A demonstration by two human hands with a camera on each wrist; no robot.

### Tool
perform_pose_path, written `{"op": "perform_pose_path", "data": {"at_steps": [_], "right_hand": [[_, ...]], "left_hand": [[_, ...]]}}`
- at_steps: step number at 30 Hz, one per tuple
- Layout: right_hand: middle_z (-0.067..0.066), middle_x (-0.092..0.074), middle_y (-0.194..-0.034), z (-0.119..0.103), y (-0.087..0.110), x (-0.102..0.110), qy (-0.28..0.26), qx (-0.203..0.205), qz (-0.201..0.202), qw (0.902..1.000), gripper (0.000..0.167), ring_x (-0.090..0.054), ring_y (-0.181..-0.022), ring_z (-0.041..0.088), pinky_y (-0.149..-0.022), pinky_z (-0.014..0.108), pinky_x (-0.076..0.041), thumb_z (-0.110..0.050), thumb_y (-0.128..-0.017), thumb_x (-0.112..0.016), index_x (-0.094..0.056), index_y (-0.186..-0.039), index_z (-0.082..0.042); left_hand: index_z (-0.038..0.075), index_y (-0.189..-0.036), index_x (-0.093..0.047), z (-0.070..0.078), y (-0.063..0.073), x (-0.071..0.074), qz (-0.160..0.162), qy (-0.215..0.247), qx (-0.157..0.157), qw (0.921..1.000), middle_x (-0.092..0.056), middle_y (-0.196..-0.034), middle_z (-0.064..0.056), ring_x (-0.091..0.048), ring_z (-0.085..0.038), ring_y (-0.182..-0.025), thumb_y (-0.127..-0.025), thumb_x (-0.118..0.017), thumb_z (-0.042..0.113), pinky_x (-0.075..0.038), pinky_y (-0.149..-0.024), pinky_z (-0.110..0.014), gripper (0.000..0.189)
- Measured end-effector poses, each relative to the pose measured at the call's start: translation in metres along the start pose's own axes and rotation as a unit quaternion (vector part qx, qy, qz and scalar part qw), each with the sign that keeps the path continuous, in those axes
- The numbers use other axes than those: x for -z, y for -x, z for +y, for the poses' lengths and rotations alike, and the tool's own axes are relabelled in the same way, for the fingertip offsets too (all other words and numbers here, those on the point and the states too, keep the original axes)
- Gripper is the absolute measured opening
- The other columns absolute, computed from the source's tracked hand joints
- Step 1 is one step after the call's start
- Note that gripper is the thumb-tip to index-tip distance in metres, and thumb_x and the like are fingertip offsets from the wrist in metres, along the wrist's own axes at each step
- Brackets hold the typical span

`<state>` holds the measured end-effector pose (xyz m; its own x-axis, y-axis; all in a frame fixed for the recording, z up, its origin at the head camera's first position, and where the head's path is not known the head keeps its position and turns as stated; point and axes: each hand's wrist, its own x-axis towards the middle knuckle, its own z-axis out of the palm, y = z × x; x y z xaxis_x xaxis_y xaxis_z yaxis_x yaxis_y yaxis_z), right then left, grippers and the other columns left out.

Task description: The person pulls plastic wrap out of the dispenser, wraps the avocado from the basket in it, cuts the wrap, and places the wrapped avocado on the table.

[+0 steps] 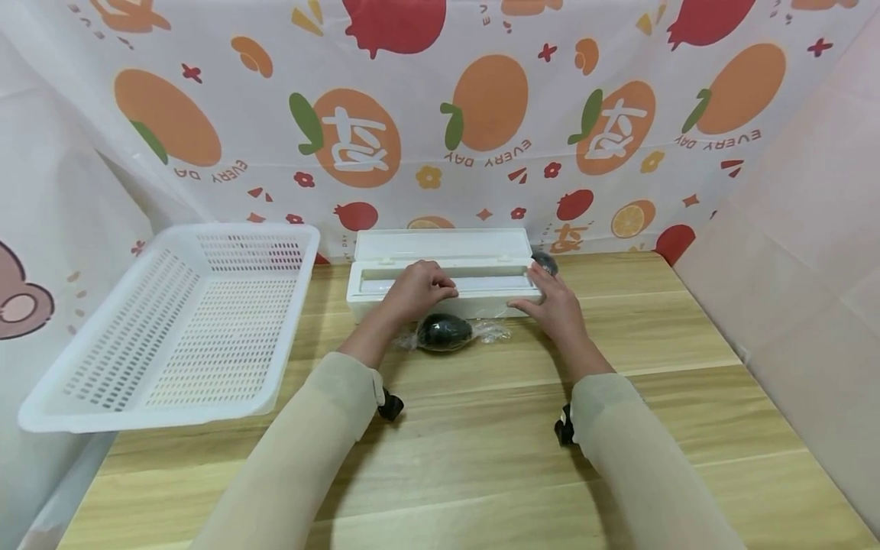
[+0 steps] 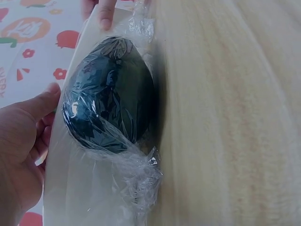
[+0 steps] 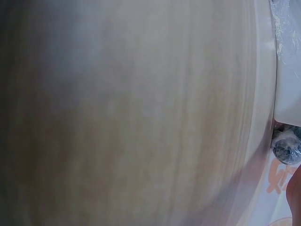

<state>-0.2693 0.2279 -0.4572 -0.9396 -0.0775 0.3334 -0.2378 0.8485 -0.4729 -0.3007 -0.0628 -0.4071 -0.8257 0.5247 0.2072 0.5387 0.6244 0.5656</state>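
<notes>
A long white cling film box (image 1: 481, 304) stands at the back of the table with its lid (image 1: 440, 243) raised and a pale roll of cling film (image 1: 488, 283) inside. Over its front edge my left hand (image 1: 415, 290) bends, thumb and fingertips pinching at the clear film, which is hard to make out. My right hand (image 1: 555, 305) grips the box's right end, thumb on the front and fingers on top. Just before the box lies a dark, rounded fruit or vegetable (image 2: 110, 96), wrapped in clear film with twisted ends; its kind is unclear.
A white perforated plastic basket (image 1: 289, 336) stands at the left. Behind the box's right end sits another dark film-wrapped item (image 3: 287, 147), partly hidden. A fruit-print cloth (image 1: 426, 153) hangs along the back of the wooden table (image 1: 467, 458).
</notes>
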Motion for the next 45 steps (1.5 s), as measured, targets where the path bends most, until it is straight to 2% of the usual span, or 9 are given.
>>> {"op": "perform_pose_path", "data": {"at_steps": [8,13,20,22,27,32,38,45], "right_hand": [[0.0,-0.039,-0.156,0.0,-0.001,-0.004,0.0,-0.005,0.0,1.0,0.081,-0.04,-0.14,0.035,-0.116,0.053,-0.028,-0.047,-0.079,-0.078,-0.049,-0.146,-0.012],[0.001,-0.04,-0.155,-0.001,-0.001,-0.002,0.004,-0.002,0.005,1.0,0.081,-0.042,-0.139,0.031,-0.117,0.05,-0.028,-0.047,-0.079,-0.079,-0.049,-0.145,-0.011],[0.001,-0.04,-0.155,0.001,0.003,0.004,0.007,-0.01,0.011,0.9999,0.08,-0.037,-0.137,0.05,-0.111,0.06,-0.033,-0.047,-0.079,-0.078,-0.049,-0.145,-0.013],[0.003,-0.041,-0.154,0.0,0.004,0.003,0.006,-0.004,0.016,0.9998,0.08,-0.038,-0.135,0.051,-0.11,0.061,-0.033,-0.046,-0.079,-0.079,-0.05,-0.144,-0.011],[0.004,-0.043,-0.152,-0.001,0.006,0.0,0.004,0.007,0.028,0.9996,0.08,-0.04,-0.134,0.051,-0.109,0.061,-0.035,-0.042,-0.076,-0.082,-0.052,-0.142,-0.01],[0.004,-0.042,-0.154,-0.003,0.006,-0.002,-0.006,0.008,0.014,0.9999,0.079,-0.038,-0.136,0.049,-0.111,0.06,-0.032,-0.043,-0.078,-0.081,-0.05,-0.144,-0.011],[0.002,-0.042,-0.154,-0.001,0.006,-0.001,0.0,0.0,0.016,0.9999,0.08,-0.039,-0.137,0.047,-0.111,0.059,-0.033,-0.044,-0.078,-0.081,-0.05,-0.144,-0.012],[0.001,-0.039,-0.156,-0.002,0.005,-0.001,-0.003,-0.002,0.006,1.0,0.081,-0.037,-0.139,0.046,-0.113,0.058,-0.031,-0.045,-0.079,-0.079,-0.048,-0.146,-0.013]], "left_hand": [[0.014,-0.092,-0.079,-0.005,0.005,0.003,0.013,0.002,-0.008,0.9999,-0.067,-0.089,0.001,-0.056,-0.018,-0.087,-0.091,-0.071,0.026,-0.049,-0.074,-0.034,0.014],[0.014,-0.092,-0.079,-0.009,0.01,0.009,0.018,0.0,0.0,0.9998,-0.067,-0.089,0.0,-0.056,-0.019,-0.089,-0.091,-0.072,0.025,-0.049,-0.075,-0.034,0.013],[0.013,-0.095,-0.079,-0.013,0.02,0.022,0.016,-0.011,0.011,0.9997,-0.068,-0.091,-0.001,-0.056,-0.02,-0.09,-0.091,-0.071,0.024,-0.049,-0.078,-0.036,0.014],[0.012,-0.096,-0.078,-0.015,0.026,0.025,0.02,-0.019,0.016,0.9995,-0.068,-0.092,-0.002,-0.057,-0.021,-0.089,-0.091,-0.072,0.024,-0.049,-0.079,-0.037,0.014],[0.013,-0.096,-0.079,-0.021,0.039,0.033,0.038,-0.059,0.005,0.9975,-0.069,-0.091,-0.001,-0.057,-0.022,-0.091,-0.09,-0.073,0.023,-0.048,-0.082,-0.04,0.013],[0.012,-0.094,-0.079,-0.028,0.052,0.039,0.069,-0.103,-0.007,0.9922,-0.069,-0.09,-0.002,-0.058,-0.024,-0.093,-0.088,-0.075,0.021,-0.047,-0.084,-0.043,0.012],[0.011,-0.096,-0.078,-0.033,0.059,0.039,0.088,-0.113,-0.016,0.9896,-0.071,-0.095,-0.004,-0.06,-0.026,-0.097,-0.09,-0.072,0.023,-0.047,-0.087,-0.046,0.015],[0.012,-0.092,-0.078,-0.039,0.066,0.043,0.122,-0.121,-0.016,0.985,-0.071,-0.091,-0.003,-0.06,-0.026,-0.097,-0.088,-0.075,0.021,-0.045,-0.088,-0.051,0.011]]}}
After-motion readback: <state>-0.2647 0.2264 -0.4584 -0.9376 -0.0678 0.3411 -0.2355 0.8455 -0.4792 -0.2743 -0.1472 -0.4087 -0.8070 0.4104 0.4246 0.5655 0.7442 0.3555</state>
